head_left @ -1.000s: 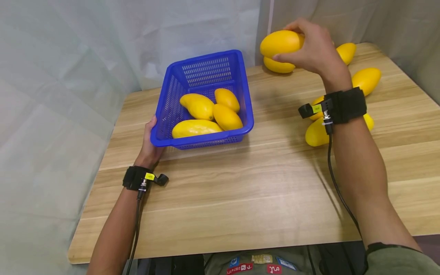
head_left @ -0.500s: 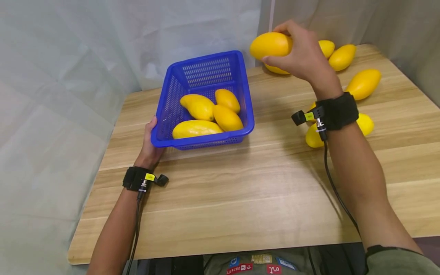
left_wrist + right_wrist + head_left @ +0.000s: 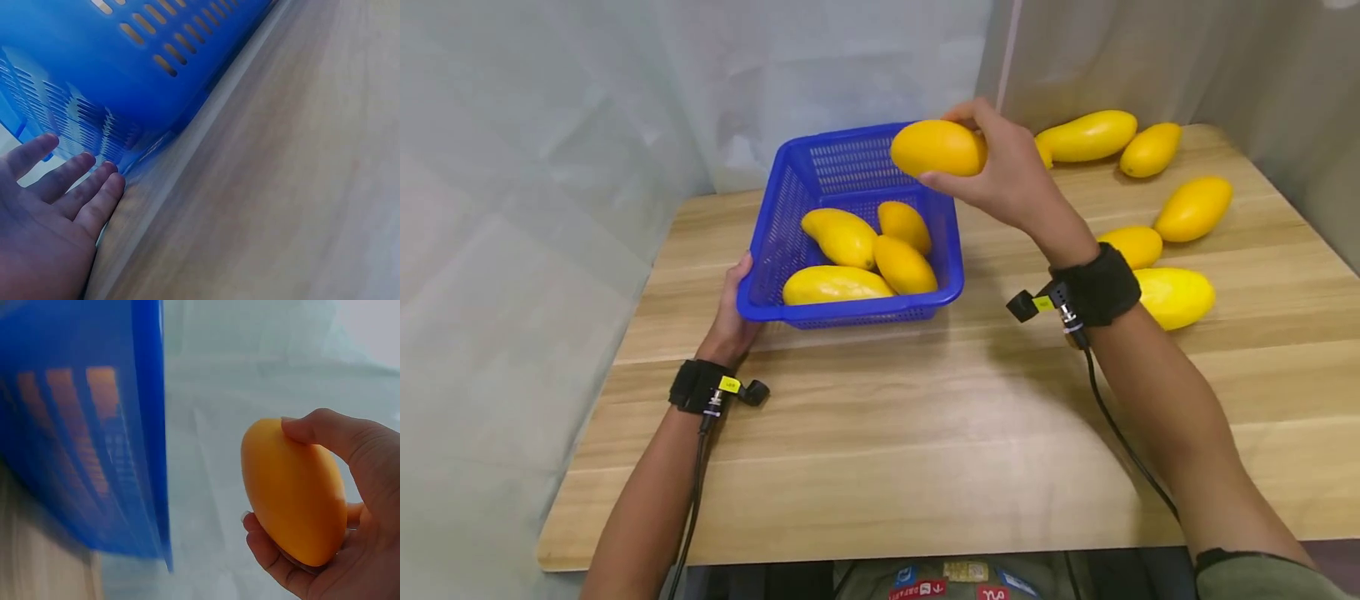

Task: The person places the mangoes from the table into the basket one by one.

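My right hand (image 3: 1000, 171) grips a yellow mango (image 3: 936, 147) (image 3: 294, 494) in the air above the far right corner of a blue slotted basket (image 3: 790, 208) (image 3: 125, 69). Several mangoes (image 3: 850, 242) lie inside the basket. My left hand (image 3: 733, 312) (image 3: 56, 206) rests against the basket's near left corner with straight fingers, thumb on its rim.
Several loose mangoes (image 3: 1180, 296) lie on the wooden table (image 3: 925, 433) to the right, more of these mangoes (image 3: 1086, 137) at the far edge. Pale curtains (image 3: 550, 125) close the left and back. Bare wood stretches in front of the basket.
My right hand has carried the mango leftward from over the far-right pile to above the basket's corner. The left hand has stayed at the basket.
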